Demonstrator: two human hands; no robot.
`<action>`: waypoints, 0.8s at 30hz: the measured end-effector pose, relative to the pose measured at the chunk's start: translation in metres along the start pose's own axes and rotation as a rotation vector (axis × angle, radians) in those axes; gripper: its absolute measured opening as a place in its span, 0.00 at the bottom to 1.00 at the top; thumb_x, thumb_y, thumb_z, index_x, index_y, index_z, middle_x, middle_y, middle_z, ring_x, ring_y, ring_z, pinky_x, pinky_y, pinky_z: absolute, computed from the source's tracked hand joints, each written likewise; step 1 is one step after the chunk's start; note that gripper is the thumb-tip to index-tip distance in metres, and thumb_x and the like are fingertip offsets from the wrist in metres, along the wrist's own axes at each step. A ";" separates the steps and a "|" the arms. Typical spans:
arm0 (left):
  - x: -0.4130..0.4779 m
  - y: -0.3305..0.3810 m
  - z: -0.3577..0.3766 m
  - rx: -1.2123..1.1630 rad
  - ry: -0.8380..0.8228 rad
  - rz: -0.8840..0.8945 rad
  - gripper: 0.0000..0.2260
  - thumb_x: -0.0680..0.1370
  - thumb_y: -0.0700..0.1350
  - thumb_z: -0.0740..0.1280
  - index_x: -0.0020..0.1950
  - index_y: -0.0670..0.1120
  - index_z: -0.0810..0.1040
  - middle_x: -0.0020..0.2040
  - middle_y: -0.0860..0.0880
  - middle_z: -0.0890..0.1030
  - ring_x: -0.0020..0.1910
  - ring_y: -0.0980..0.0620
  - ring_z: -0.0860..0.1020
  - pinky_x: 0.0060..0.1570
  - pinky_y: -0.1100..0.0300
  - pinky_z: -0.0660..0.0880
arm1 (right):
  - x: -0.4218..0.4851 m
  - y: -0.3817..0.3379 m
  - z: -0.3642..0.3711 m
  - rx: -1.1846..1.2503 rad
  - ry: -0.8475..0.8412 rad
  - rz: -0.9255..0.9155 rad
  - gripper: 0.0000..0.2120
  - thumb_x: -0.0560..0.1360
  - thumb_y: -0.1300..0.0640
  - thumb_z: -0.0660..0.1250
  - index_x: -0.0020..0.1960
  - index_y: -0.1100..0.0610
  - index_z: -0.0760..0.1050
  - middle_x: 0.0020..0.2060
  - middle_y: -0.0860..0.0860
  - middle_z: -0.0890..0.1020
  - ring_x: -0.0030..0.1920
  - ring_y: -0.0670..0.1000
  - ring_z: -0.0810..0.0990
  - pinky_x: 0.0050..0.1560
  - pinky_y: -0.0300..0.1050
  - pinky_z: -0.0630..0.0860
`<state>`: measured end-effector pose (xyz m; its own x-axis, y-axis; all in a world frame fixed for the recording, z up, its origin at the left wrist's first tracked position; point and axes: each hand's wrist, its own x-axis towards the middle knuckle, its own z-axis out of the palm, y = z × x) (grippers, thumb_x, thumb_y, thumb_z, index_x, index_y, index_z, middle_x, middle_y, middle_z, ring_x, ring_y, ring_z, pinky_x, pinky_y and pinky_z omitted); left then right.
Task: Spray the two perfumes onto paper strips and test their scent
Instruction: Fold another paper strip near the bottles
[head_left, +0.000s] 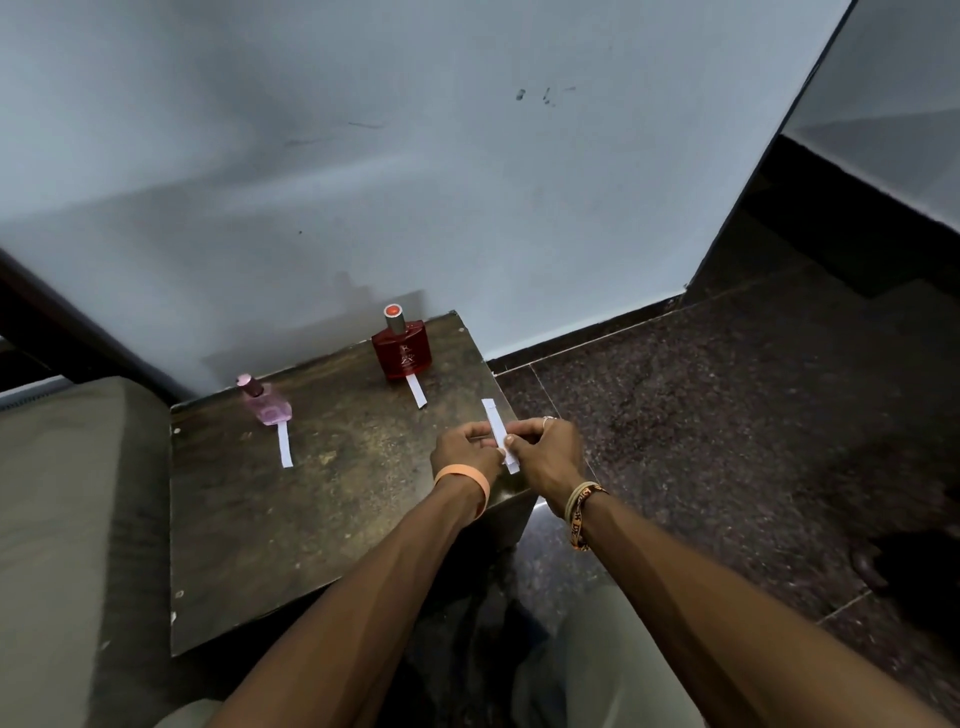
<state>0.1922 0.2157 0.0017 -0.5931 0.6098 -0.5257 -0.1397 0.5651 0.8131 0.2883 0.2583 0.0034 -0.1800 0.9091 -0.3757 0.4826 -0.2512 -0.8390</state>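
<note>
A white paper strip is being held between both hands above the right front corner of a small dark table. The left hand is being closed on the strip's left edge with pinched fingertips, and the right hand is being closed on its right edge, the thumb pressing on the paper. The strip is narrow, plain and flat, and is being kept pointing away from the person, its far end projecting beyond the fingers. A red bottle, flat-sided with a silver neck and red-topped cap, is being shown upright at the far edge of the table near the wall; a second strip is lying just in front of it. A pink bottle with a pink cap is being shown to the left, with a third strip lying at its base.
</note>
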 end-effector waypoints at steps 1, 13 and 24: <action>0.004 -0.004 0.002 0.001 0.001 -0.005 0.16 0.66 0.29 0.71 0.36 0.52 0.78 0.36 0.49 0.83 0.40 0.48 0.83 0.47 0.47 0.82 | 0.003 0.002 0.001 -0.014 -0.008 -0.001 0.06 0.74 0.63 0.72 0.50 0.59 0.84 0.43 0.53 0.86 0.43 0.49 0.85 0.49 0.50 0.84; 0.025 -0.022 0.016 0.011 0.022 -0.081 0.13 0.66 0.33 0.71 0.34 0.52 0.78 0.36 0.51 0.85 0.39 0.51 0.84 0.48 0.51 0.82 | 0.014 0.012 0.007 -0.208 0.014 -0.044 0.06 0.73 0.59 0.72 0.49 0.57 0.85 0.44 0.52 0.87 0.46 0.51 0.84 0.52 0.48 0.81; 0.038 -0.033 0.019 -0.039 -0.001 -0.083 0.11 0.64 0.36 0.73 0.33 0.52 0.79 0.36 0.52 0.85 0.40 0.49 0.84 0.49 0.49 0.81 | 0.018 0.013 0.013 -0.201 0.047 -0.043 0.07 0.74 0.59 0.69 0.49 0.56 0.85 0.44 0.52 0.87 0.46 0.51 0.84 0.53 0.51 0.80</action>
<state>0.1895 0.2307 -0.0504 -0.5776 0.5623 -0.5918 -0.2189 0.5917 0.7758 0.2804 0.2676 -0.0192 -0.1663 0.9330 -0.3190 0.6379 -0.1449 -0.7564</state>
